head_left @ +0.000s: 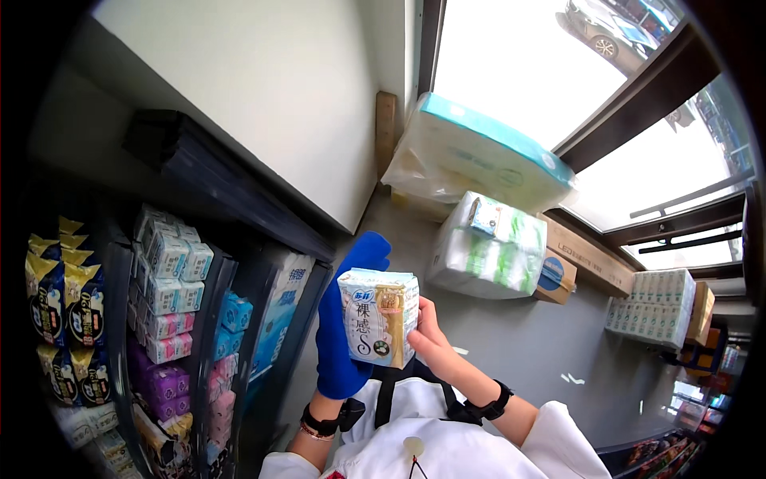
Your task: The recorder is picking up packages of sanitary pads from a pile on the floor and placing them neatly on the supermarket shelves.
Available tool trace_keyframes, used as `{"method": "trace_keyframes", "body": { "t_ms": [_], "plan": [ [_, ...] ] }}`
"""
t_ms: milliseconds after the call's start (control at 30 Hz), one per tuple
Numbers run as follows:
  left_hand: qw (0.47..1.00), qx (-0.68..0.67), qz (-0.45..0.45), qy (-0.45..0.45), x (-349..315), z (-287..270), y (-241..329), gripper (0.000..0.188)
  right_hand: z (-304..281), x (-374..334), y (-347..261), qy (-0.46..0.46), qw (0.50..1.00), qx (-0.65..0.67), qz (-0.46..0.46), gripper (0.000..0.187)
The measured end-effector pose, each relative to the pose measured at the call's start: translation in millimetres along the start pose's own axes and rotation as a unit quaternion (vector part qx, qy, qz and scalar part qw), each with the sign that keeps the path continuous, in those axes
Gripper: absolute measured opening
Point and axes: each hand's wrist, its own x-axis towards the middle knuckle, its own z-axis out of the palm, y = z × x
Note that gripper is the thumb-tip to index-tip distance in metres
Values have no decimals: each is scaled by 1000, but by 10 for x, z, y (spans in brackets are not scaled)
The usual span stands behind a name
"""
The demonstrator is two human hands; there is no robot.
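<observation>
In front of my chest, both hands hold a small soft pack of sanitary pads (378, 318), white and gold with dark printing on its front. My left hand (339, 339) wears a blue cloth glove and lies along the pack's left side and behind it. Its gloved fingertips stretch up past the pack's top edge. From the right, my bare right hand (431, 339) grips the pack's lower right side with the thumb toward the front. The fingers behind the pack are hidden. Black bands circle both wrists.
Dark shelves with stacked pad packs (171, 259) and black-gold bags (68, 311) stand at left. Wrapped white-green bundles (491, 247), a large teal-topped plastic pack (487, 152) and cartons (586, 255) sit on the grey floor (511, 343) beside the window. Another wrapped stack (654, 307) stands farther right.
</observation>
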Motion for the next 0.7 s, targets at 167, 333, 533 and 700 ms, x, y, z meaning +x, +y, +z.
{"method": "trace_keyframes", "body": {
  "t_ms": [167,333,533,700],
  "plan": [
    [958,263,116,2,-731,27,54,65,336,-544,184,-5,979,194,59,70],
    [790,562,239,62,-1222,129,-13,78,670,-794,90,1,980,196,38,62],
    [683,674,261,103,-1851,98,-8,73,1020,-892,336,-17,999,-22,-29,64],
    [734,573,355,80,-2091,-461,761,72,1407,-1208,593,-187,980,-50,54,72]
  ]
}}
